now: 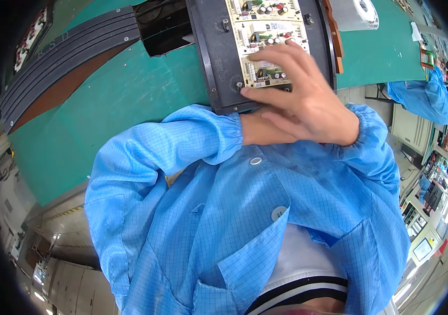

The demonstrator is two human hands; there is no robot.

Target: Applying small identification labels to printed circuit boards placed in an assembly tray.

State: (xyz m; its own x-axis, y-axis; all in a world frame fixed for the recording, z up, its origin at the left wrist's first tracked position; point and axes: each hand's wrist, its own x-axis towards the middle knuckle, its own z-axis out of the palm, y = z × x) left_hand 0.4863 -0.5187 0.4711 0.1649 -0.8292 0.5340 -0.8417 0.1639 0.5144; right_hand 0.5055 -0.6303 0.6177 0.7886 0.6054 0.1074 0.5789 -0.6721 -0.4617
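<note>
A cream panel of circuit boards [244, 39] with capacitors and small green and red parts lies in a black tray-like fixture [217, 68] before me. My right hand [308, 97] is over the panel's near end, its fingers apart and nothing seen in them. Its thumb-side fingertips are close to the panel's lower left corner; whether they touch cannot be made out. My left hand [261, 127] reaches across from the left beneath the right one. Only its wrist area shows, and its fingers are hidden.
A green mat [98, 110] covers the bench. At left stands a long black ridged rail [66, 65], beside a dark opening [163, 26]. Right of the fixture are a brown strip [335, 37] and a clear plastic tub [347, 16]. Another person's blue sleeve [428, 92] shows far right.
</note>
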